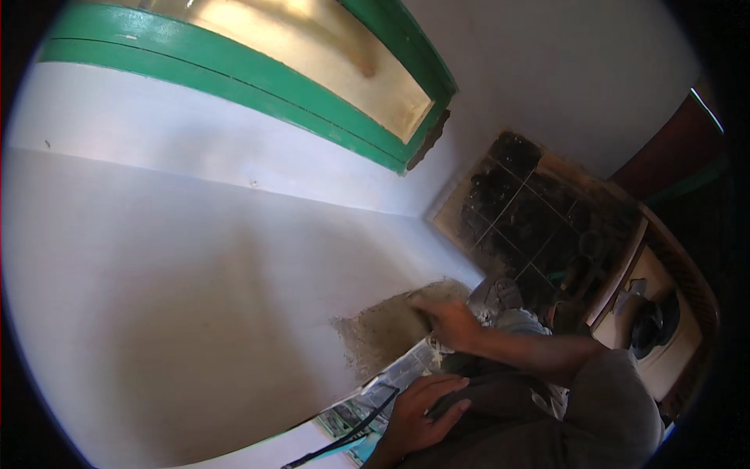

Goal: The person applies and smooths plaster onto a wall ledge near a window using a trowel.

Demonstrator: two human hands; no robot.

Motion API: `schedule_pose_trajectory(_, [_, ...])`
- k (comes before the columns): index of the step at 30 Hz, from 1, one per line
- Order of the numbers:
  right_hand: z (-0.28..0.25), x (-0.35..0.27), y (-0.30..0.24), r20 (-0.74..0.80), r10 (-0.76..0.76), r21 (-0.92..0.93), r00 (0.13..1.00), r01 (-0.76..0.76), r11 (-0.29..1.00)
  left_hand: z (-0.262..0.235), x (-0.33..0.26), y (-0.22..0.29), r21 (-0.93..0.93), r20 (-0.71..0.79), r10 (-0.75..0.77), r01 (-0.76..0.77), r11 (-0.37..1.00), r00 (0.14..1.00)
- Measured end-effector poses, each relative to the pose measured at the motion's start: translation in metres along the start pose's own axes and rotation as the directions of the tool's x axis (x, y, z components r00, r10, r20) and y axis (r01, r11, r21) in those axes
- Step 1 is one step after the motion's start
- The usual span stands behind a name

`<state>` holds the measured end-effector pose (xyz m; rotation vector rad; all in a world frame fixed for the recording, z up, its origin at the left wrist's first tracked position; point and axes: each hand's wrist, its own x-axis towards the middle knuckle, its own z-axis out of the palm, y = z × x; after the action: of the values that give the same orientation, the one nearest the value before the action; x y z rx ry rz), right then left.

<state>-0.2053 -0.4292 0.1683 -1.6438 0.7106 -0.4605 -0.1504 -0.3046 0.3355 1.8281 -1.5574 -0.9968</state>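
My right hand (451, 322) reaches across to a rough grey-brown patch of mortar (387, 328) low on the white wall (180, 258). It is smeared by motion, with its fingers bent against the patch. Any tool beneath those fingers is too blurred to make out. Close to my body, my left hand (426, 414) lies against my dark shirt (516, 422). Its fingers are stretched out and the thumb is apart from them. Beside it runs a thin black strap or cable (351, 434).
A green window frame (234, 78) with a frosted pane is above. Dark floor tiles (519, 211), dusty and stained, lie at the wall's foot. To the right stands a wooden chair (680, 273) with dark items on its seat.
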Motion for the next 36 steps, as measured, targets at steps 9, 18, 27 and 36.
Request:
schedule_pose_trajectory(9, [-0.009,-0.006,-0.03,0.042,0.128,-0.061,0.991,-0.125,0.99,-0.001,-0.007,0.006,-0.006,0.013,0.041,-0.041,0.999,0.999])
schedule_pose_trajectory(18, [-0.017,-0.012,-0.049,0.029,-0.238,0.039,0.971,0.237,0.971,-0.003,-0.016,0.008,-0.029,0.01,0.087,-0.087,0.996,0.996])
schedule_pose_trajectory(27, [-0.008,-0.023,-0.034,-0.073,-0.398,0.013,0.914,0.4,0.916,-0.003,-0.03,0.006,-0.085,-0.007,0.17,-0.17,0.982,0.985])
schedule_pose_trajectory(36, [-0.009,-0.038,-0.035,-0.178,-0.568,-0.042,0.803,0.571,0.82,0.001,-0.027,0.004,-0.141,-0.008,0.198,-0.197,0.97,0.98])
